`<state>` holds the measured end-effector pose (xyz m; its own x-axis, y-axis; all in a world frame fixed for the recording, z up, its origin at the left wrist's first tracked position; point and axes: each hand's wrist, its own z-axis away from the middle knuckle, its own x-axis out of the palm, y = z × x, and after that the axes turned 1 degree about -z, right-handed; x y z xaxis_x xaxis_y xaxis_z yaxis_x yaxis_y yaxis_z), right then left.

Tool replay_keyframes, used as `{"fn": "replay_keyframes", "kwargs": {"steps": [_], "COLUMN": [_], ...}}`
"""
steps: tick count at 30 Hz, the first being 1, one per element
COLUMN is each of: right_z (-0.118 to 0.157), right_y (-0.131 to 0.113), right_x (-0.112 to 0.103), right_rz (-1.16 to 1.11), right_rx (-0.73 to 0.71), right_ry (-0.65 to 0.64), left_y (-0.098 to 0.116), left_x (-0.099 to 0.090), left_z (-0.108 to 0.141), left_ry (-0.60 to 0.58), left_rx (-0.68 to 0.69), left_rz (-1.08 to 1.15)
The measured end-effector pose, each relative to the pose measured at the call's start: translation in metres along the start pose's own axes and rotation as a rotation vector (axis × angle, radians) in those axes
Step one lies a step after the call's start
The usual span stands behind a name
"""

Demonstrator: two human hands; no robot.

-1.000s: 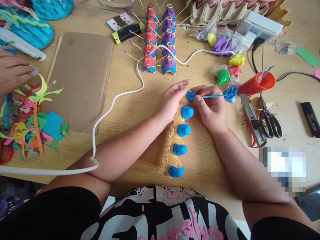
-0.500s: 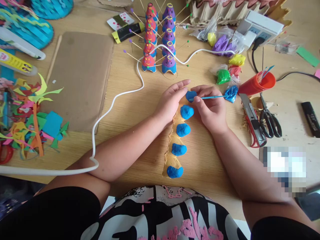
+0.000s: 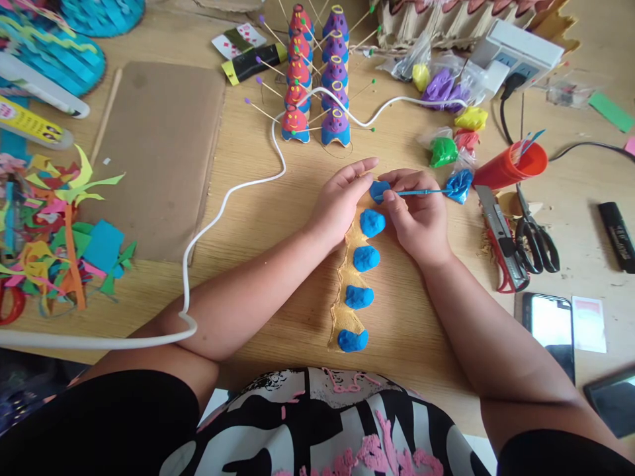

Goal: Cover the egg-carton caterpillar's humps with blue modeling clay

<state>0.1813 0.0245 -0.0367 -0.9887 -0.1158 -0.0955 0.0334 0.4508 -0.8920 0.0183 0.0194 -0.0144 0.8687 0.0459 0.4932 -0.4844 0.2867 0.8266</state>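
the left hand [image 3: 340, 201] is at the far end of a yellow strip [image 3: 348, 276], with its fingers stretched out and its thumb next to the blue clay. i can't tell if its grip is pinching the strip or just resting on it.

the right hand [image 3: 421, 215] has its grip pressed together, pinching a thin blue stick [image 3: 417, 192] between thumb and finger. one end of the stick is at the farthest lump of clay, and the other end points to a small bag of blue clay [image 3: 459, 186].

the strip is on the table [image 3: 268, 218], between the two arms, running toward the person's tummy. it has five lumps of blue clay [image 3: 366, 258] in a row, one on each bump.

past the hands stand a row of red cones [image 3: 296, 122] and a row of purple cones [image 3: 336, 123], both with blue bottoms and smiley faces. a white cord [image 3: 254, 180] goes across them. to the right are a red cup [image 3: 501, 170], a cutter [image 3: 503, 238] and black scissors [image 3: 536, 244]. to the left are a brown board [image 3: 159, 152] and bright paper bits [image 3: 102, 248].
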Motion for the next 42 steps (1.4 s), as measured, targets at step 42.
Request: {"fn": "replay_keyframes", "kwargs": {"steps": [42], "right_z": [-0.0030], "right_y": [-0.0077], "right_x": [-0.0009], "right_rz": [-0.023], "right_rx": [0.058], "right_ry": [-0.002], "left_y": [-0.0007], "left_x": [0.0041], "left_z": [0.0034], "left_ry": [0.027], "left_rx": [0.061], "left_rz": [-0.056]}}
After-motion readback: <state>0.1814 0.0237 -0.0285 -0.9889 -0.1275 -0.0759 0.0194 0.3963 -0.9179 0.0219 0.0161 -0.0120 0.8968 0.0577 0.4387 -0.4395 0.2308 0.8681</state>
